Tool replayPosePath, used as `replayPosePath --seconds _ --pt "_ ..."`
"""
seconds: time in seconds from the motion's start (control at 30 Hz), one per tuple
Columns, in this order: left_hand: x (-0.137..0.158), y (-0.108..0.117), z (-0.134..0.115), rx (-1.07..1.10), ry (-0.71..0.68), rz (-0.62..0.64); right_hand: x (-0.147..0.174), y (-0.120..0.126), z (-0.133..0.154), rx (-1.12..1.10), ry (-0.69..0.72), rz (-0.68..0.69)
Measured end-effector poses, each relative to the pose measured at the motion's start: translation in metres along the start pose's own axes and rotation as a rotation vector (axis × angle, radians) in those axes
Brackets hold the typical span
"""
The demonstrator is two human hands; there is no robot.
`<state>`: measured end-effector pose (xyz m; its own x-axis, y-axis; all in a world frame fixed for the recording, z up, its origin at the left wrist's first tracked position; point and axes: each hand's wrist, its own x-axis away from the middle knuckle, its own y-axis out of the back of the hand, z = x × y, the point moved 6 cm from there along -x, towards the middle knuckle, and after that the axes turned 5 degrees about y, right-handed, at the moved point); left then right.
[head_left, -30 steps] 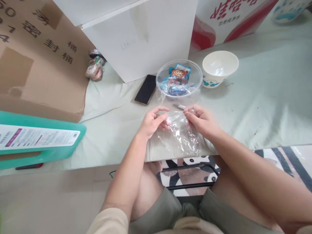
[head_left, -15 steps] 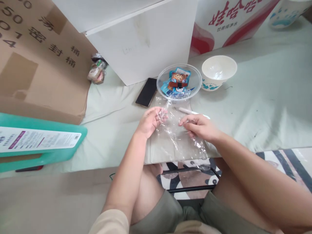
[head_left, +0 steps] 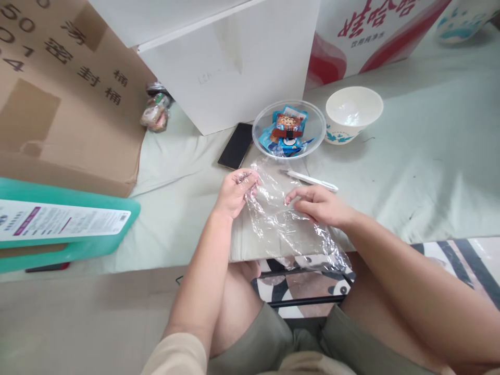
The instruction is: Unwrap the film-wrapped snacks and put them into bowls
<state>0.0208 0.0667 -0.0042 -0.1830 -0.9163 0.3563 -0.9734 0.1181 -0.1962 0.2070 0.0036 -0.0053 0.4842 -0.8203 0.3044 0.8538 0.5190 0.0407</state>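
A clear, crinkled plastic bag (head_left: pixel 273 224) lies spread between my hands, its lower part hanging past the table's front edge. The fingers of my left hand (head_left: pixel 233 194) are pinched on its upper left edge. Over the bag's right side is my right hand (head_left: pixel 321 204), with index finger and thumb apart and nothing visible between them. Just above that hand rests a white utility knife (head_left: pixel 312 180). Behind the bag stands a clear plastic bowl (head_left: pixel 255 136) holding several blue and brown snack packets (head_left: pixel 288 130).
A white paper bowl (head_left: pixel 353 117) stands to the right of the clear bowl, a black phone (head_left: pixel 236 146) to its left. White (head_left: pixel 234 67) and red-and-white boxes (head_left: pixel 371 36) line the back. At left are a cardboard box (head_left: pixel 78 120) and a green container (head_left: pixel 121 198).
My left hand has moved slightly left and closed on the bag's edge. The bag is spread wider, its lower right corner further right. The knife shows more fully.
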Motion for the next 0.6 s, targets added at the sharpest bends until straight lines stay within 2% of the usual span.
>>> replayPosePath --seconds 0.13,0.3,0.4,0.6 --pt "-0.002 0.008 -0.002 -0.041 -0.013 -0.05 0.0 0.002 -0.002 -0.017 -0.008 -0.029" --pt "-0.004 0.02 -0.004 -0.052 -0.051 -0.146 0.002 0.012 -0.003 -0.079 0.006 -0.188" --pt "-0.005 0.023 -0.006 -0.045 -0.057 -0.18 0.003 0.015 -0.002 -0.121 0.008 -0.238" --pt "-0.004 0.033 -0.012 0.126 -0.127 -0.291 0.005 0.019 -0.002 -0.152 -0.035 -0.322"
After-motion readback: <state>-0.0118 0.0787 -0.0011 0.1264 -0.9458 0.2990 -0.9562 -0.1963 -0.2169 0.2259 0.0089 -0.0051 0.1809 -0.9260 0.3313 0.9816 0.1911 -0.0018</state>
